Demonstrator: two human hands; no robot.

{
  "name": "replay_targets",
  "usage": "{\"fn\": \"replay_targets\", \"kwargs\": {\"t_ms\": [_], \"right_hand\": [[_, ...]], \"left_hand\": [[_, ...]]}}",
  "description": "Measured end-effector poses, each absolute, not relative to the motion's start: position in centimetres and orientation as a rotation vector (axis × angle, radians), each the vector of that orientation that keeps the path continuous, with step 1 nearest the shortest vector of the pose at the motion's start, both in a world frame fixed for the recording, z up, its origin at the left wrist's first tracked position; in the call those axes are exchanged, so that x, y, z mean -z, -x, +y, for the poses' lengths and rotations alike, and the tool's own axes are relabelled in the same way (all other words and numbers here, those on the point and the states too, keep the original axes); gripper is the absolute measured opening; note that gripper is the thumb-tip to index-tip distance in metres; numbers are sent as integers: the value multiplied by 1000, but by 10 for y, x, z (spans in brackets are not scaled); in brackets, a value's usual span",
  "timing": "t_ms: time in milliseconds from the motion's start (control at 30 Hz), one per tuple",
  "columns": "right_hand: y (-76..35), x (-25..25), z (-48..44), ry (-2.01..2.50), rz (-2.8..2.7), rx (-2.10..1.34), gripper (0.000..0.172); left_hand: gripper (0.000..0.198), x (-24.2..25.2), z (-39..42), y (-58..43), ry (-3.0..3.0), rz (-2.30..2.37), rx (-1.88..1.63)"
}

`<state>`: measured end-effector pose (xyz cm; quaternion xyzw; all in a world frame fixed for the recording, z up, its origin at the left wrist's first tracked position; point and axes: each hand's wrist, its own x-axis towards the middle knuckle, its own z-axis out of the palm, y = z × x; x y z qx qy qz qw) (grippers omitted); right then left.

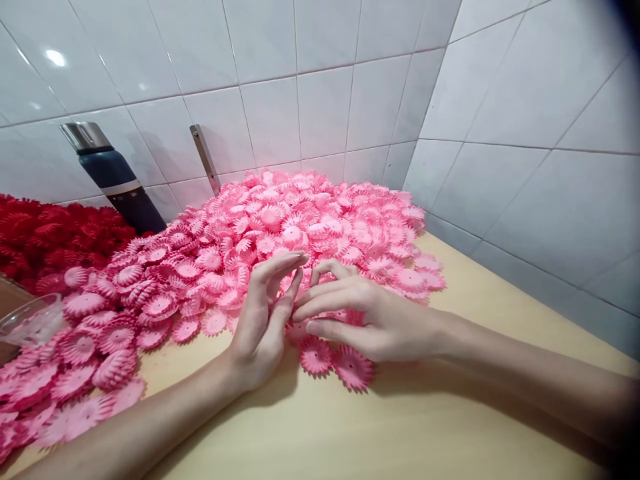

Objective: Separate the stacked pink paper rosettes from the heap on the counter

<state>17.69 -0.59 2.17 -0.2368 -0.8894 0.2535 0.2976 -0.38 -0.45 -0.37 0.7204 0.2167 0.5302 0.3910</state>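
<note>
From the head camera, a broad heap of pink, pleated, round flower-like discs (310,220) covers the back of a pale wooden tabletop (400,427) and spills along it to the left. Both hands meet at the near edge of this heap. The left hand (263,327) stands on its edge with the palm turned right and the fingers straight and spread loose, gripping nothing. The right hand (380,317) reaches in from the right with its long fingers laid towards the left hand's and its forefinger curled above. Whether it pinches a disc cannot be told, since the fingers hide the spot. Two loose pink discs (316,357) lie on the bare wood just in front of the heap, half under the right hand. Left of the heap is a heap of red discs of the same kind (55,233), and a clear plastic container (30,320) sits at the heap's left fringe. Behind the heap, a dark blue bottle with a steel cap (117,180) and a thin metal strip (205,159) lean on the white tiled wall (525,167), which also closes the heap's right side.
</note>
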Motion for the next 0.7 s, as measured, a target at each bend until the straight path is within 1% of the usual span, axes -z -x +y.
{"fn": "replay_targets", "kwargs": {"t_ms": [67, 167, 267, 333, 367, 400, 500, 533, 667, 700], "right_hand": [[-177, -22, -6, 676, -2295, -707, 17], [-180, -20, -4, 805, -2011, -664, 9], [-184, -19, 1, 873, -1743, -693, 19], [-187, -18, 5, 904, -1663, -760, 29], [-188, -19, 6, 913, -1659, -790, 30], [-189, -19, 7, 918, -1675, -810, 28], [-191, -20, 8, 913, -1774, -813, 9], [-190, -20, 7, 913, -1800, -795, 5], [-188, -20, 5, 890, -1889, -739, 3], [-188, -20, 4, 881, -1892, -762, 6]], "left_hand": [[40, 4, -4, 4, -1861, 574, -1344], [37, 6, -1, 5, -1917, 642, -1369], [32, 7, 1, 6, -1955, 691, -1346], [28, 7, 2, 7, -1956, 700, -1312], [25, 7, 2, 7, -1954, 711, -1298], [23, 7, 3, 7, -1949, 724, -1292], [20, 6, 2, 7, -1934, 759, -1281], [20, 5, 2, 7, -1932, 760, -1272], [21, 6, 2, 6, -1965, 736, -1260], [19, 6, 2, 6, -1973, 740, -1268]]}}
